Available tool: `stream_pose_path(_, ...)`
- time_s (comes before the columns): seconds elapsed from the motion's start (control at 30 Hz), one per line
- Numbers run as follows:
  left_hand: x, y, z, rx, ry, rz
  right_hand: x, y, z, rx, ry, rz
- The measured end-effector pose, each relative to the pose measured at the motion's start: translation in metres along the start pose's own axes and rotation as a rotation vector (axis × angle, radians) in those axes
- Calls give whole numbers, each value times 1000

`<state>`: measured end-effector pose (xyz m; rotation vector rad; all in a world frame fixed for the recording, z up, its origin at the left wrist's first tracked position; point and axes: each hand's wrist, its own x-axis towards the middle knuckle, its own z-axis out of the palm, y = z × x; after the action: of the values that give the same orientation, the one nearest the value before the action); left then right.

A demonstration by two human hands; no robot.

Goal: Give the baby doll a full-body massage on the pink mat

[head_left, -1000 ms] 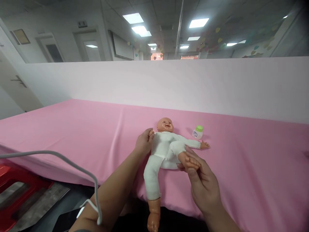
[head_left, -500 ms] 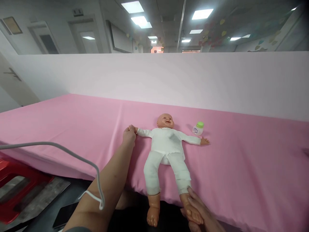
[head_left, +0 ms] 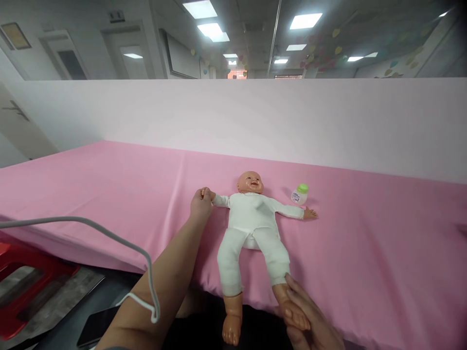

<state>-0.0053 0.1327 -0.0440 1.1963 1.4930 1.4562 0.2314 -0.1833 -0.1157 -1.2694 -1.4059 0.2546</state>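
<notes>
A baby doll (head_left: 251, 214) in a white long-sleeved top and trousers lies on its back on the pink sheet (head_left: 365, 233), its bare feet hanging past the near edge. My left hand (head_left: 201, 203) is closed around the doll's hand on the left, with that arm stretched out sideways. At the lower right, my right hand (head_left: 310, 316) holds the doll's foot, fingers along its outer side and thumb underneath. The doll's other arm reaches to the right, near a small clear bottle (head_left: 299, 194) with a green cap.
Behind the bed stands a white low wall (head_left: 255, 116) with glass above it. A grey cable (head_left: 109, 233) loops over my left forearm. At lower left are a red plastic stool (head_left: 29, 291) and a dark phone (head_left: 97, 325) on a dark surface.
The doll's leg on the right, bent up over its belly at first, is now stretched down with my right hand. My left hand drew the doll's arm outward, then slightly back in.
</notes>
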Motion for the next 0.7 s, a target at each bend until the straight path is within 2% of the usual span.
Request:
stream_pose_path(0.17, -35, 15, 12, 49, -202, 241, 42, -7, -6, -39, -22, -37)
stream_pose_path(0.33, -65, 24, 26, 282, -387, 462, 72, -5, 0, -24, -40, -51)
stream_pose_path(0.5, -70, 23, 29, 422, -546, 684, 96, -11, 13, 66, -16, 22)
stream_pose_path(0.6, -68, 19, 29, 480, -583, 723, 109, -14, 21, 65, -27, 44)
stream_pose_path(0.7, -67, 17, 28, 445, -600, 732, 117, -14, 28, 68, -49, 33)
